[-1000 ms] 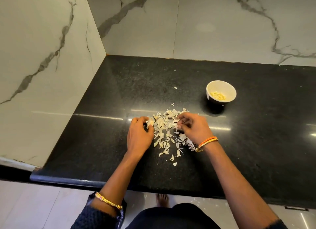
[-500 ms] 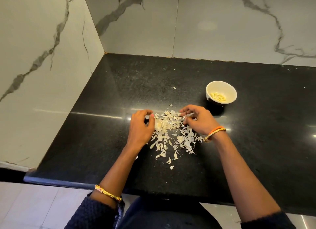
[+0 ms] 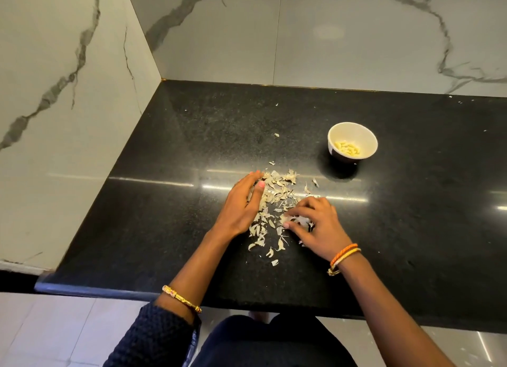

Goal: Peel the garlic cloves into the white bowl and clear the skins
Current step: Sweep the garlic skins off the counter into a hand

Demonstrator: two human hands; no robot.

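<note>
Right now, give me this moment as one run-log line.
stage: gathering skins | left hand: flat against garlic skins | right hand: raking skins | white bowl: peeled cloves inside | countertop: stray flakes

No text, label, brand, number or sign can be read anywhere in the view.
</note>
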